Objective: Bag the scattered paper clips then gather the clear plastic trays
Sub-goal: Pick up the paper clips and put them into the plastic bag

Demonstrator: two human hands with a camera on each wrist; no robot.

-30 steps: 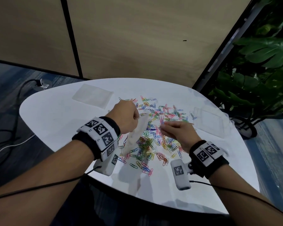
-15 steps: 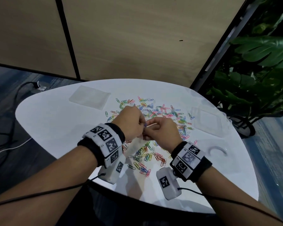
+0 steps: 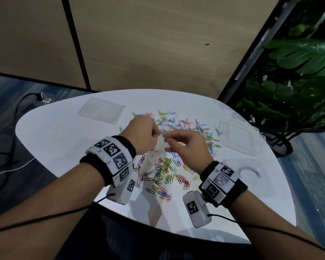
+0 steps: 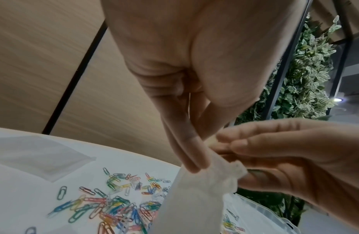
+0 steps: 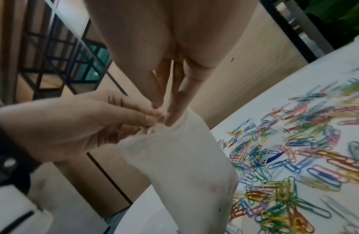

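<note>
A small white cloth bag (image 3: 152,158) hangs over the table (image 3: 54,139). My left hand (image 3: 144,134) pinches the bag's rim with fingertips (image 4: 191,164) pointing down. My right hand (image 3: 186,145) meets it from the right, its fingertips (image 5: 170,117) pinching the same gathered rim of the bag (image 5: 184,174). Several coloured paper clips (image 3: 167,166) lie scattered under and beyond the bag. One clear plastic tray (image 3: 101,111) lies at the back left, another clear tray (image 3: 238,137) at the right. Whether my right fingers also hold clips is hidden.
A clear curved plastic piece (image 3: 249,170) lies near the table's right edge. Leafy plants (image 3: 298,81) stand to the right, a wood-panel wall (image 3: 158,44) behind. Cables (image 3: 11,166) run over the floor on the left.
My right hand left the clip pile and came to the bag's mouth beside my left hand. The left hand kept hold of the bag and raised it slightly.
</note>
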